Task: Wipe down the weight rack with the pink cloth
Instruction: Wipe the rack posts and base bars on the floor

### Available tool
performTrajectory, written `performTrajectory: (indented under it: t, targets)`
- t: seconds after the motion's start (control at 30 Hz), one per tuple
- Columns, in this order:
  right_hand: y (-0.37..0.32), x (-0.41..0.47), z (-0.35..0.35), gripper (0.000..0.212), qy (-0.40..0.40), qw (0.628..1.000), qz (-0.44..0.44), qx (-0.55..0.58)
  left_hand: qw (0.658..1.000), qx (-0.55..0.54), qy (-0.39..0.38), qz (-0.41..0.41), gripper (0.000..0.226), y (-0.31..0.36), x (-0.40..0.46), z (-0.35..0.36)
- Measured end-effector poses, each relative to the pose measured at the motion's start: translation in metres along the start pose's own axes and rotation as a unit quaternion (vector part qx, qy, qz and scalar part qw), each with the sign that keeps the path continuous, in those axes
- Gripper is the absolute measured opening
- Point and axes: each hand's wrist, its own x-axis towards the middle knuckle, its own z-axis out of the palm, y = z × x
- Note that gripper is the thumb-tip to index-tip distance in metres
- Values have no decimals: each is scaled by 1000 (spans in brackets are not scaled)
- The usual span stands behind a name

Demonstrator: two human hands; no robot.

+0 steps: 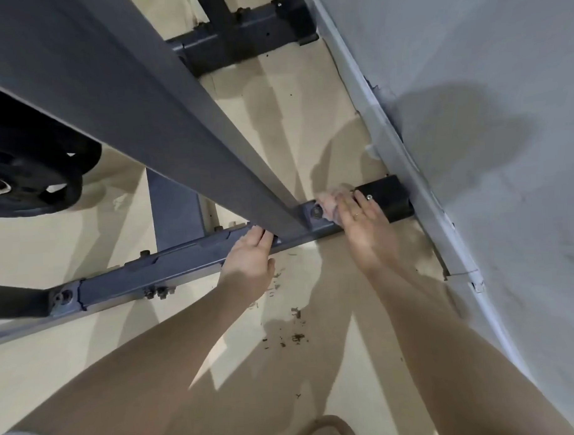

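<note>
Right hand [360,221] with flat fingers pressing the pink cloth [330,202] onto the weight rack's base bar [189,263], beside the black end cap [386,197]. Left hand [248,261] curled around the bar, steadying. Best worked around the bolt [316,211] and upright's [165,130] foot with firm pressure. No readable brand or writing.

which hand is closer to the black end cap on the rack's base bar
Right. The right hand lies against the black end cap, pressing the pink cloth. The left hand grips the base bar farther along.
</note>
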Motion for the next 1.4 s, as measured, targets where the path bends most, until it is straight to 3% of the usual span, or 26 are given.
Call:
performTrajectory:
  t: [0.17,0.27,0.33,0.4,0.47,0.5,0.57,0.67,0.8,0.93,1.0,1.03,1.1,1.2,1.27,1.33,1.4]
  targets:
    - [-6,6,0,56,-2,999,36,34,999,41,-7,-10,54,-3,2,1]
    - [-15,-2,2,51,11,994,-38,104,998,58,-32,-22,53,-3,4,-3]
    - [10,5,-7,55,1,993,-88,78,995,76,-46,-33,52,-3,5,-4]
    - [36,15,-18,50,37,998,-38,32,994,77,-64,-48,53,0,6,-5]
    - [44,22,-24,45,82,994,67,35,991,71,-90,-62,55,3,6,-8]
    - [37,26,-23,48,63,993,84,49,990,68,-103,-64,57,4,6,-10]
    - [12,26,-14,55,-2,995,22,93,989,65,-117,-64,61,8,5,-13]
    - [-13,14,-4,60,-4,983,-69,167,990,48,-111,-73,58,15,3,-14]
    - [38,14,-10,50,-50,976,-125,173,992,26,-95,-80,40,15,2,-14]
    - [75,12,-16,51,62,995,10,81,994,11,-74,-79,43,15,2,-8]
    - [57,5,-19,47,134,975,79,160,994,3,-68,-84,45,16,1,-5]
    - [43,7,-21,51,121,963,89,223,994,1,-66,-87,47,17,1,-4]
    - [-4,2,-18,63,-18,958,10,286,994,-10,-66,-90,51,16,1,-2]
    - [-36,-5,-13,61,-23,888,101,447,987,-99,-72,-99,63,18,0,-5]
    - [-27,-2,-31,45,-24,831,148,535,970,-201,-57,-123,72,26,-8,-11]
    - [-18,3,-49,26,-16,815,208,540,933,-329,-1,-146,77,35,-22,-18]
    - [-29,9,-57,27,-13,812,217,542,871,-466,82,-135,79,43,-35,-29]
